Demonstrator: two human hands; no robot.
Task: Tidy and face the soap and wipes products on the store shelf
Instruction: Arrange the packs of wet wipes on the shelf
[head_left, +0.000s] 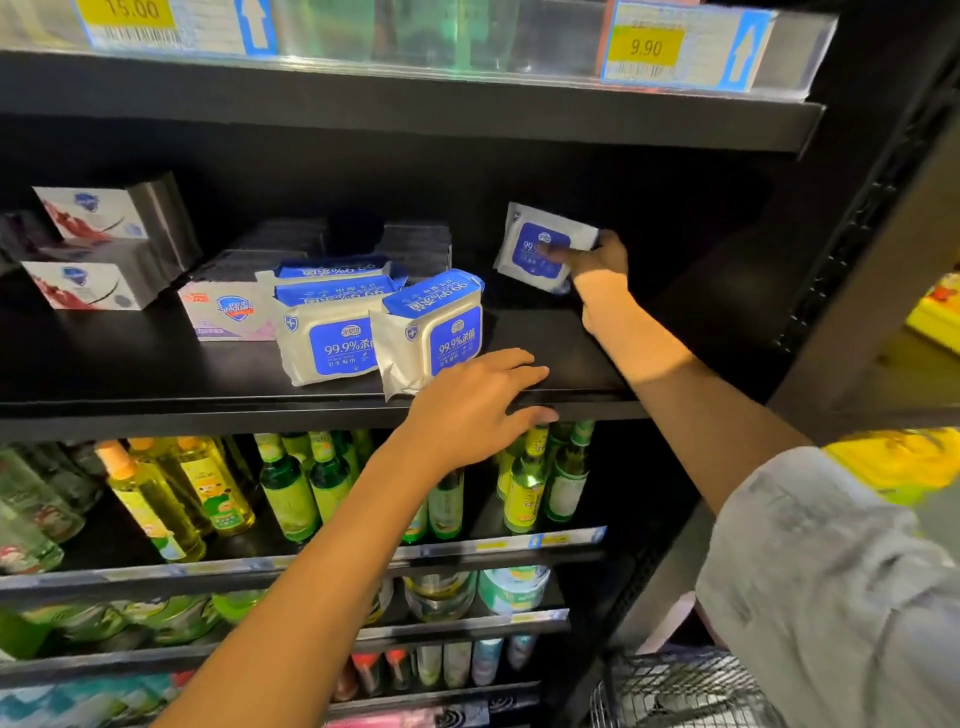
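Observation:
On the black shelf (156, 358), my right hand (597, 257) grips a small white-and-blue wipes pack (540, 244), held upright deep at the right of the shelf. My left hand (478, 405) rests open on the shelf's front edge, fingers spread, beside the right one of two larger wipes packs (431, 332). The other large pack (327, 343) stands to its left, with more packs (332, 278) lying behind. A white-and-purple soap box (228, 312) sits left of them. Two white soap boxes (88, 249) are stacked at the far left.
Dark flat packages (415, 244) lie at the back of the shelf. Price labels (644, 47) hang on the shelf above. Green and yellow bottles (291, 483) fill the shelf below, near my left hand. A wire basket (675, 691) sits at bottom right.

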